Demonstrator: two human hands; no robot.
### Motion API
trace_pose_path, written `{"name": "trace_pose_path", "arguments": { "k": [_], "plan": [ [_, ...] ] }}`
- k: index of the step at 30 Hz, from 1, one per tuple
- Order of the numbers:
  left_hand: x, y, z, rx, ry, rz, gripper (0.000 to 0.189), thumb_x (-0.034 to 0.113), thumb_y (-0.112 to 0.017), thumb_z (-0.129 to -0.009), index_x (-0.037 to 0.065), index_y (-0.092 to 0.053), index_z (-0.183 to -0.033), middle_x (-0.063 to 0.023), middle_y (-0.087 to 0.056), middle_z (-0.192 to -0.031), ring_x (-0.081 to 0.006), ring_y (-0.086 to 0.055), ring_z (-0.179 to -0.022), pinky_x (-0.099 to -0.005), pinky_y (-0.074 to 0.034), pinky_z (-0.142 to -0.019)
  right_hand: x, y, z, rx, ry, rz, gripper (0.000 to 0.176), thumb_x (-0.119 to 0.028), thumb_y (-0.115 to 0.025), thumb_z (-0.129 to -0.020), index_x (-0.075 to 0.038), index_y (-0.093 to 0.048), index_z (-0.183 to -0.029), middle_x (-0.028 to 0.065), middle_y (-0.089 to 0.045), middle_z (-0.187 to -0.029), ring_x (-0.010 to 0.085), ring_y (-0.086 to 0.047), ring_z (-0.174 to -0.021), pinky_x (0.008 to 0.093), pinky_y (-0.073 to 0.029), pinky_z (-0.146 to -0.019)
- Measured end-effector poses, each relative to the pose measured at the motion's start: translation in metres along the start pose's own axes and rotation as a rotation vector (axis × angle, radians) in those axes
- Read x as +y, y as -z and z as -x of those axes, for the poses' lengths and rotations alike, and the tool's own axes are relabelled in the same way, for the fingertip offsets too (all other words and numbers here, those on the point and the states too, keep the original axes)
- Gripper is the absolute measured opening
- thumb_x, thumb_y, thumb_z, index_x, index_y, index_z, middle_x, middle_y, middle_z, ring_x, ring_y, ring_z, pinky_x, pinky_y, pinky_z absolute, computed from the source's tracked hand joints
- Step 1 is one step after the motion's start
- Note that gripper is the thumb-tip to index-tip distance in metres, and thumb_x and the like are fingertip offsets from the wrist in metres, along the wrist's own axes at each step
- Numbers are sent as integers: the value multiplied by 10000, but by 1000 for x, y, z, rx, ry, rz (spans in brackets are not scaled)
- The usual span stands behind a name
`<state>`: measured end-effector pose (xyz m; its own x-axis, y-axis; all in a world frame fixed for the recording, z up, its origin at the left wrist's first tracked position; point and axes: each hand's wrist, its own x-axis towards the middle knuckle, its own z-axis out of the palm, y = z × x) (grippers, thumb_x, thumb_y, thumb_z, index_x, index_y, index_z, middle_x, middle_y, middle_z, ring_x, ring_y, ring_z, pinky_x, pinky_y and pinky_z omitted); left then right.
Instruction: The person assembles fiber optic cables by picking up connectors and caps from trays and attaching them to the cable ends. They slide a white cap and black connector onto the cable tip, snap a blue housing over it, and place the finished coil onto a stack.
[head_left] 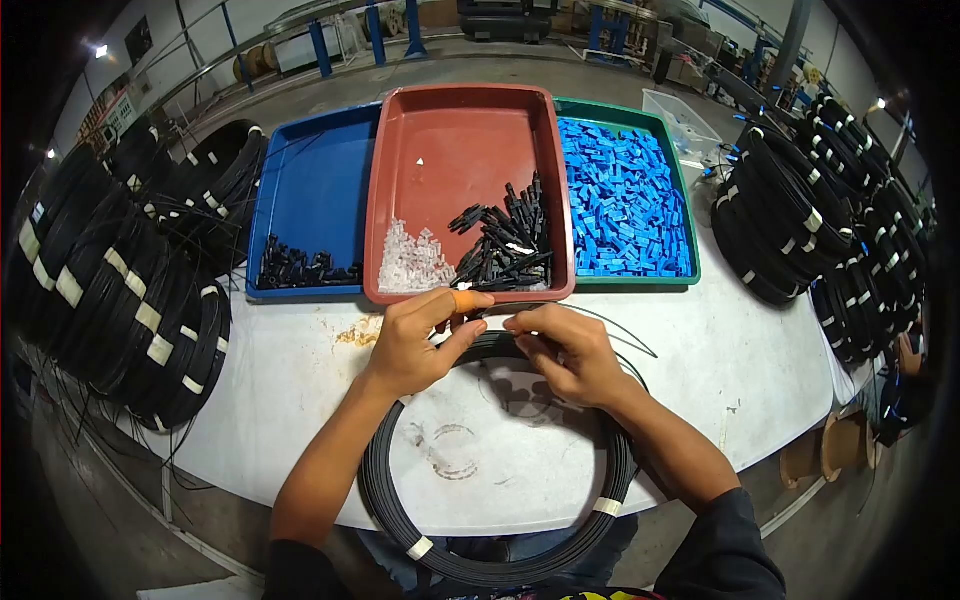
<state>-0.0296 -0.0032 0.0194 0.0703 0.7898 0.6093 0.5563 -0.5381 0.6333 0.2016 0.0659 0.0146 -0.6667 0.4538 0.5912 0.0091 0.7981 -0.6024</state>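
A coil of thin black cable (380, 490), bound with white tape, stands in front of me, its lower part over the table's near edge. Above its far side, my left hand (425, 340) is closed in a pinch, with an orange wrap on one finger; a small dark thing shows between the fingers, too hidden to name. My right hand (575, 358) pinches the cable close to the left fingertips. A loose loop of cable (630, 337) arcs out to the right. Just beyond both hands is a red tray (455, 140) with black connector parts (510, 240) and clear plastic pieces (410, 262).
Left of the red tray, a blue tray (315, 180) holds small black parts (305, 268). A green tray (690, 240) on the right is filled with blue clips (620, 200). Taped cable coils are stacked at left (120, 300) and right (780, 215). A clear bin (680, 118) stands behind.
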Motion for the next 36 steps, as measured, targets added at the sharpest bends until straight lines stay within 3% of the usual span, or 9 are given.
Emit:
{"name": "trace_pose_path", "arguments": {
  "k": [3,6,12,16,18,24,36],
  "plan": [
    [-2,-2,6,5,2,2,243,58,-789,-872,10,-729,-1102,-72,-756,-927,-95,-619,-688,-253,-490,-615,-3,1,0,-6,-85,-32,324,80,-667,-766,-16,-722,-1070,121,-684,-954,246,-681,-743,334,-552,-677],
    [-3,-2,7,-3,19,49,231,51,-805,-856,11,-723,-1068,-74,-755,-943,-108,-625,-676,-251,-496,-613,1,-1,2,-36,62,57,342,30,-697,-727,-38,-733,-1060,106,-684,-951,245,-676,-716,337,-552,-648],
    [-5,-2,8,-36,-12,65,234,67,-807,-857,10,-706,-1060,-65,-744,-950,-122,-597,-650,-265,-491,-583,1,3,2,-95,38,142,356,-30,-722,-696,-80,-748,-1048,79,-667,-918,240,-675,-698,349,-553,-612],
    [-4,-1,9,-31,13,52,240,53,-831,-831,17,-704,-1031,-66,-749,-914,-106,-631,-669,-258,-506,-603,2,3,-1,-106,57,146,355,-32,-722,-695,-83,-750,-1045,72,-657,-903,236,-671,-686,347,-547,-599],
    [-4,-1,9,-42,43,52,237,45,-832,-826,15,-704,-1024,-63,-748,-889,-102,-643,-670,-250,-507,-606,4,2,-1,-71,91,145,391,28,-665,-668,-35,-754,-1044,84,-658,-866,190,-661,-662,305,-529,-576],
    [-5,-1,9,-50,61,93,241,21,-825,-821,9,-692,-1022,-58,-744,-841,-99,-681,-703,-241,-507,-605,-5,3,-1,-65,-68,67,363,26,-687,-737,-38,-702,-1094,101,-650,-866,247,-673,-701,353,-541,-622],
    [-3,-2,9,-71,3,61,201,24,-837,-805,21,-672,-919,-58,-726,-802,-115,-661,-657,-248,-506,-576,2,1,0,-71,-23,42,251,29,-666,-762,-23,-706,-1004,113,-663,-878,267,-686,-732,356,-553,-660]
  ]
}}
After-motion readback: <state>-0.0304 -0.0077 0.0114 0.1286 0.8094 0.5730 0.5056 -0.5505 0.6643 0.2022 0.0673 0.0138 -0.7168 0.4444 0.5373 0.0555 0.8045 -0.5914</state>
